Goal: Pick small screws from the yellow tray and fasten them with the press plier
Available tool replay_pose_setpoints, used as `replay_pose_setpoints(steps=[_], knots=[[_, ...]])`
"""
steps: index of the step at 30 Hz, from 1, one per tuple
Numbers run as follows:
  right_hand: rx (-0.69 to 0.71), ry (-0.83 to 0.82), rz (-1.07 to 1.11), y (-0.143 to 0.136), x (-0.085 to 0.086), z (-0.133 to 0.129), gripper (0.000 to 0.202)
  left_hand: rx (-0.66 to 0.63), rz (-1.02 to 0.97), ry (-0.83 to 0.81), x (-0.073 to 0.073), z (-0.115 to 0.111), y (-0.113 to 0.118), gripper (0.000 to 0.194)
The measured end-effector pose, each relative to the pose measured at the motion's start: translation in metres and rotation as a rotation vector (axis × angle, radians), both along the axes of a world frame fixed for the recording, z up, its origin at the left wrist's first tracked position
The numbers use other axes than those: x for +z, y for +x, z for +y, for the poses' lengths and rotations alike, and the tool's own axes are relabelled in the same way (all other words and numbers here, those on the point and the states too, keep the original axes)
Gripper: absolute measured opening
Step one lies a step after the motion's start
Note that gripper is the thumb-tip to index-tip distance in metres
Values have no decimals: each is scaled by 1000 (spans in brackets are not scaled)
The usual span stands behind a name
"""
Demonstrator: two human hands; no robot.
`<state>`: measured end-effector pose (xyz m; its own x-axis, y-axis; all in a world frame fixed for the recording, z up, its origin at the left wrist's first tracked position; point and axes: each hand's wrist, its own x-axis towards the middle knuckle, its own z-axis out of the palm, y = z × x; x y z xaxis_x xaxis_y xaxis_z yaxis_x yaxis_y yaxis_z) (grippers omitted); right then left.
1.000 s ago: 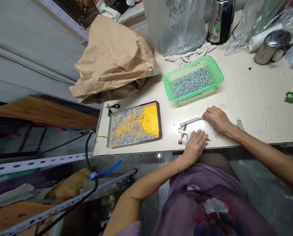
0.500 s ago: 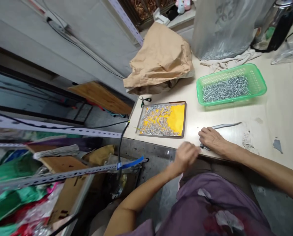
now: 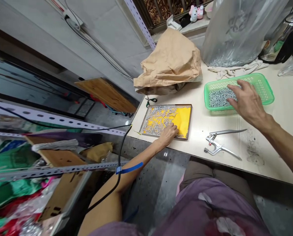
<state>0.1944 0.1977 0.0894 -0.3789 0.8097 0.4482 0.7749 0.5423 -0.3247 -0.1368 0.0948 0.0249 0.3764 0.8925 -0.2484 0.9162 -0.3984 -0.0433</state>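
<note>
My left hand [image 3: 169, 133] is over the near edge of a shallow tray [image 3: 191, 121] lined with yellow, its fingers bent together on small metal pins [image 3: 158, 119]; what they hold is too small to make out. My right hand [image 3: 249, 103] hovers with spread fingers over the green basket [image 3: 267, 95], which holds many more metal pins [image 3: 218, 97]. Silver hand pliers [image 3: 217, 147] lie on the table below the basket, their handles apart and untouched.
A crumpled brown paper bag [image 3: 172, 62] stands behind the tray, with small scissors [image 3: 151, 100] near its left corner. Farther back are a large plastic bag [image 3: 237, 36], a cloth [image 3: 237, 69] and a kettle [image 3: 281, 39]. A black cable [image 3: 121, 147] hangs at the table's left edge.
My left hand has moved left and up to the tray. My right hand has let go of the pliers, moved up to the basket and opened. The view has shifted slightly.
</note>
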Motion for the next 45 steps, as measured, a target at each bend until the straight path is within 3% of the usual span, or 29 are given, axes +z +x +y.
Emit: replay_pose_setpoints(steps=[2,6,8,11,14,18,21,24,27,34,38,45], knots=[[52,-68,-44,4,-11,-19,33,14,-36,42,1,-1,0,20],[257,-312,-140,9,-43,-91,27,156,-185,153,1,-5,13,16],[246,-384,-218,11,-57,-122,24,265,-198,146,1,-5,24,16],[171,-418,-315,13,-72,-146,20,426,-163,96,4,2,36,15],[134,-400,-376,14,-79,-150,18,632,-274,21,13,11,35,10],[126,-373,-386,11,-80,-150,19,849,-643,-100,22,6,45,14],[159,-361,-353,12,-78,-150,21,854,-834,-305,19,-11,75,21],[182,-358,-335,16,-75,-149,22,855,-870,-538,11,-22,108,21],[177,-361,-364,18,-75,-147,22,880,-893,-675,3,-23,127,18],[153,-368,-383,17,-81,-145,21,875,-894,-809,-8,-24,133,19],[157,-373,-357,17,-81,-146,18,817,-804,-806,-8,-21,134,20],[185,-453,-379,18,-77,-147,16,776,-720,-939,-9,-17,133,28]])
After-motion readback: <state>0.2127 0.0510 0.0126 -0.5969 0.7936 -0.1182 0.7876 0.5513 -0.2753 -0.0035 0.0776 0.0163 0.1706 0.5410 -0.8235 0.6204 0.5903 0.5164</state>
